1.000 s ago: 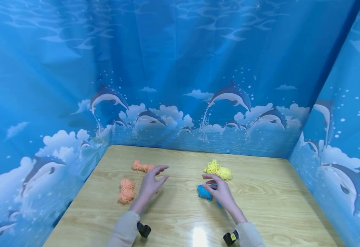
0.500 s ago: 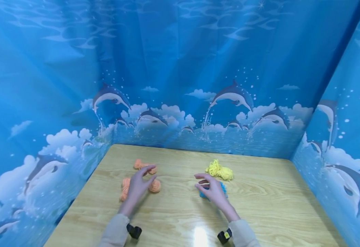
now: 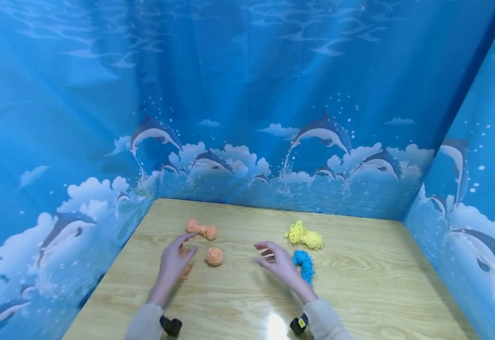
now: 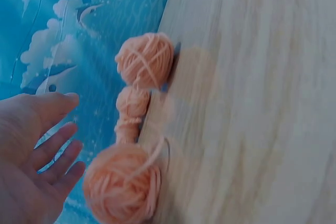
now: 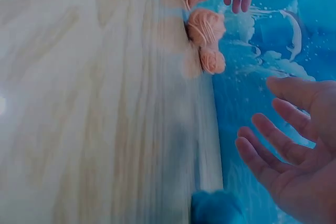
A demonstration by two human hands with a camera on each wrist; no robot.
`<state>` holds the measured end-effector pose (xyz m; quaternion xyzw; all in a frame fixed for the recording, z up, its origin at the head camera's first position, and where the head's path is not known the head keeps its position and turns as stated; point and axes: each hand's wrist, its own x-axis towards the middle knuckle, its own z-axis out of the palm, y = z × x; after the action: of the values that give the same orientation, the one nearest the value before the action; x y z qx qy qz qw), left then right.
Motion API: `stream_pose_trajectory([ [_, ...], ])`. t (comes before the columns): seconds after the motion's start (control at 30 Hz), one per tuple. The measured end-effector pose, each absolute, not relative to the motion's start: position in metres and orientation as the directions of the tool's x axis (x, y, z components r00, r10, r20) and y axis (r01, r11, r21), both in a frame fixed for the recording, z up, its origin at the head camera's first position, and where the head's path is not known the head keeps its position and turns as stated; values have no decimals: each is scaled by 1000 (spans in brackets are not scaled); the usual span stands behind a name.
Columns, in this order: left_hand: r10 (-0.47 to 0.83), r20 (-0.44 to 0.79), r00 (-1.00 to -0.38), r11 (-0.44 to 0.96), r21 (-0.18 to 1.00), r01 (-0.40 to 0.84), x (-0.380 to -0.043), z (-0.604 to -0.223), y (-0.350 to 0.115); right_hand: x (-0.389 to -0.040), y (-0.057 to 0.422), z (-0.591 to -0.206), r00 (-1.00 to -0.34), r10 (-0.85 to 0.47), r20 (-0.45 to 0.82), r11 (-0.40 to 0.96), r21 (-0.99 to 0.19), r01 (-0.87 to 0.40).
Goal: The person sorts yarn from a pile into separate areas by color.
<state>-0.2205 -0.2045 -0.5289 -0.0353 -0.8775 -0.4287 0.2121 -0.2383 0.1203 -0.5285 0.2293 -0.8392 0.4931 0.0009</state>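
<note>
My left hand (image 3: 174,262) hovers over an orange yarn skein (image 3: 186,270), hiding much of it, with its fingers loosely bent and holding nothing. Just right of that hand lies a round orange yarn ball (image 3: 214,256). Behind it is a twisted orange skein (image 3: 202,230), narrow at the waist. My right hand (image 3: 278,262) is also without anything in its grasp, fingers spread and slightly bent in the right wrist view. A curved blue yarn bundle (image 3: 303,267) lies right beside it, and a yellow yarn skein (image 3: 304,236) with loose loops sits farther back.
All the yarn lies on a light wooden table (image 3: 357,274). A blue curtain (image 3: 247,104) printed with dolphins hangs behind and along both sides of it. Bare wood separates the orange group from the blue and yellow yarn.
Both hands have moved left. The left hand's shift uncovers the orange ball and covers the near orange skein; the right hand has moved off the blue yarn, leaving more of it visible.
</note>
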Motion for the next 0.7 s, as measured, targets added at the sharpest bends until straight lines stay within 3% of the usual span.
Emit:
stream_pose_trajectory([
  [0.37, -155, 324, -933, 638, 754, 156, -209, -533, -227, -240, 87, -526, -868, -461, 183, 428, -811, -399],
  [0.7, -160, 276, -948, 669, 737, 101, -204, -537, -236, -250, 57, -529, -827, -512, 231, 436, -760, -482],
])
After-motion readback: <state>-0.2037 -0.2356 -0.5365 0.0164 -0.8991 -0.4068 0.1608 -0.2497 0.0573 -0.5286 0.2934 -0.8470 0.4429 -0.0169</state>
